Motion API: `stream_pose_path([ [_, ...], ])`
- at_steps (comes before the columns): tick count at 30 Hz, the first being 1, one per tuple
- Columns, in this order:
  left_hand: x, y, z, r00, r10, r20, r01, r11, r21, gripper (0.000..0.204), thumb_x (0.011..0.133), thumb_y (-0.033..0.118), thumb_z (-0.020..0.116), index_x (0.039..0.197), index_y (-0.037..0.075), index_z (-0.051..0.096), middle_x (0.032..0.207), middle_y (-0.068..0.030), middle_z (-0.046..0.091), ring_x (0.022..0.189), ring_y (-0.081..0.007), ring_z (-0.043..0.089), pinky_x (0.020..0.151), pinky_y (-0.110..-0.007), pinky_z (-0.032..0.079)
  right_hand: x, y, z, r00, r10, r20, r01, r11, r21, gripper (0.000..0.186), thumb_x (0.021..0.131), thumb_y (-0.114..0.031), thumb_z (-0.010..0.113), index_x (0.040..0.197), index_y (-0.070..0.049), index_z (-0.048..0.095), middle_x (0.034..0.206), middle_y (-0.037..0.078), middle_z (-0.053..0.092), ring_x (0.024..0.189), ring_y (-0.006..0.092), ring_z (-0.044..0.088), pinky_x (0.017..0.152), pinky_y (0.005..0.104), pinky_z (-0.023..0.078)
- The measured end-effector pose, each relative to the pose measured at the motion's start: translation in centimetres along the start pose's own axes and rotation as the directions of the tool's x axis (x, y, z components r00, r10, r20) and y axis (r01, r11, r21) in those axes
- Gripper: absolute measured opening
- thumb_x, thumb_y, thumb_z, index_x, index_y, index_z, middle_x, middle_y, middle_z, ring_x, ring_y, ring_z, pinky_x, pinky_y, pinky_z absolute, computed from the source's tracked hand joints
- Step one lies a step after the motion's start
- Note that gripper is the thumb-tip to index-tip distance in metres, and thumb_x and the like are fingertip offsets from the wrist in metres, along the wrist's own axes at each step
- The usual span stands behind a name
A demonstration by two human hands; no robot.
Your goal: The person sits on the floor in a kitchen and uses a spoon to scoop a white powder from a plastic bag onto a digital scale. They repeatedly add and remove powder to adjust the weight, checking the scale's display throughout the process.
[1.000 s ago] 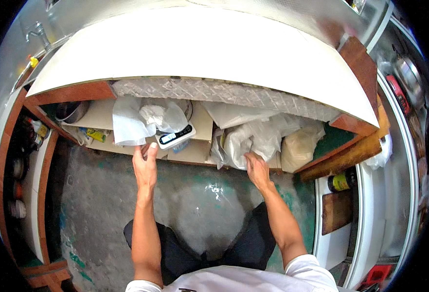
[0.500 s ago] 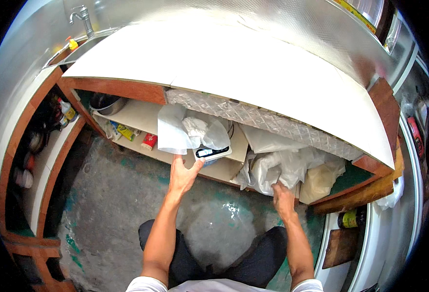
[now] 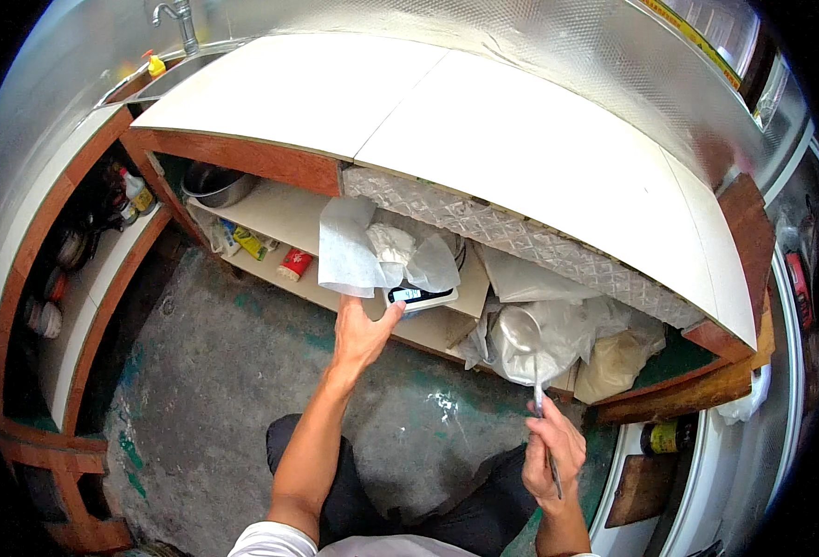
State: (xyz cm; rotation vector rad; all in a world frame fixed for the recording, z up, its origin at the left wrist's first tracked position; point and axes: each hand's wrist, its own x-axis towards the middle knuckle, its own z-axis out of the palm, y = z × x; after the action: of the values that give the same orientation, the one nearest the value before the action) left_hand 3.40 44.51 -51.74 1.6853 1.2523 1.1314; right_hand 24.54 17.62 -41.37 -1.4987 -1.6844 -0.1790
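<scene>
My left hand (image 3: 361, 336) grips the front edge of a white digital scale (image 3: 428, 299), thumb beside its lit display and fingers partly hidden. On the scale lies white paper (image 3: 343, 246) with a pile of white powder (image 3: 391, 243). My right hand (image 3: 554, 450) is closed round the long handle of a metal ladle (image 3: 519, 336). The ladle's round head is among clear plastic bags (image 3: 581, 320) in the right compartment; whether it holds powder, I cannot tell. A tan bag (image 3: 618, 369) sits to the right of it.
Above the open shelves runs a white countertop (image 3: 447, 102), with a sink (image 3: 177, 76) at back left. A metal bowl (image 3: 219, 190), packets (image 3: 252, 241) and a red container (image 3: 295, 265) sit on the shelves. Side shelving (image 3: 94, 278) holds bottles; a board (image 3: 640, 483) stands low right.
My right hand has come back out of the bags toward me and now holds a ladle, whose head has appeared among them. My left thumb has moved onto the scale's front. The view has shifted.
</scene>
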Motion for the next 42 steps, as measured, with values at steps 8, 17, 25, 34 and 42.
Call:
stream_pose_path([
  [8,-0.2,0.9,0.0,0.999,0.031,0.012,-0.031,0.998,0.05,0.076,0.087,0.033,0.081,0.146,-0.003,0.048,0.145,-0.0287,0.053,0.134,-0.0453,0.051,0.112,-0.047,0.042,11.4,0.0,10.5,0.968,-0.25,-0.007,0.248,0.958,0.147,0.025,0.082,0.005,0.075,0.107,0.001,0.071,0.119,0.028,0.072,0.091,0.0384,0.075,0.078,0.0404,0.061],
  [17,-1.1,2.2,-0.1,0.987,0.159,-0.029,-0.151,0.972,0.179,0.069,0.085,0.025,0.079,0.142,-0.003,0.05,0.135,-0.0274,0.056,0.125,-0.0481,0.053,0.105,-0.052,0.046,14.2,0.2,14.8,0.951,0.228,0.209,-0.304,0.814,0.494,0.016,0.101,-0.007,0.062,0.113,0.001,0.07,0.102,0.014,0.076,0.095,0.0184,0.074,0.08,0.0308,0.056],
  [25,-0.7,1.4,-0.3,0.987,0.157,-0.035,-0.146,0.968,0.204,0.074,0.085,0.026,0.078,0.144,-0.005,0.047,0.137,-0.0291,0.055,0.125,-0.0494,0.053,0.106,-0.053,0.045,15.5,1.5,16.2,0.831,0.5,0.243,-0.503,0.49,0.712,0.024,0.109,-0.02,0.057,0.12,-0.001,0.065,0.11,0.015,0.075,0.097,0.02,0.076,0.07,0.0267,0.055],
  [34,-0.5,2.3,-1.2,0.994,0.097,-0.058,-0.094,0.994,0.053,0.07,0.085,0.02,0.077,0.144,-0.004,0.047,0.141,-0.0289,0.053,0.131,-0.0491,0.051,0.11,-0.049,0.043,15.3,2.8,15.4,0.743,0.643,0.186,-0.492,0.338,0.802,0.031,0.11,-0.022,0.054,0.125,0.004,0.061,0.115,0.021,0.072,0.097,0.0224,0.076,0.072,0.0275,0.056],
  [42,-0.4,1.1,-1.2,0.992,0.097,-0.079,-0.09,0.992,0.092,0.064,0.087,0.011,0.07,0.145,-0.003,0.047,0.138,-0.0267,0.056,0.128,-0.0419,0.057,0.107,-0.048,0.046,15.7,2.7,14.8,0.772,0.619,0.143,-0.454,0.381,0.805,0.031,0.11,-0.023,0.055,0.124,0.004,0.062,0.115,0.022,0.072,0.097,0.0228,0.076,0.071,0.0275,0.055],
])
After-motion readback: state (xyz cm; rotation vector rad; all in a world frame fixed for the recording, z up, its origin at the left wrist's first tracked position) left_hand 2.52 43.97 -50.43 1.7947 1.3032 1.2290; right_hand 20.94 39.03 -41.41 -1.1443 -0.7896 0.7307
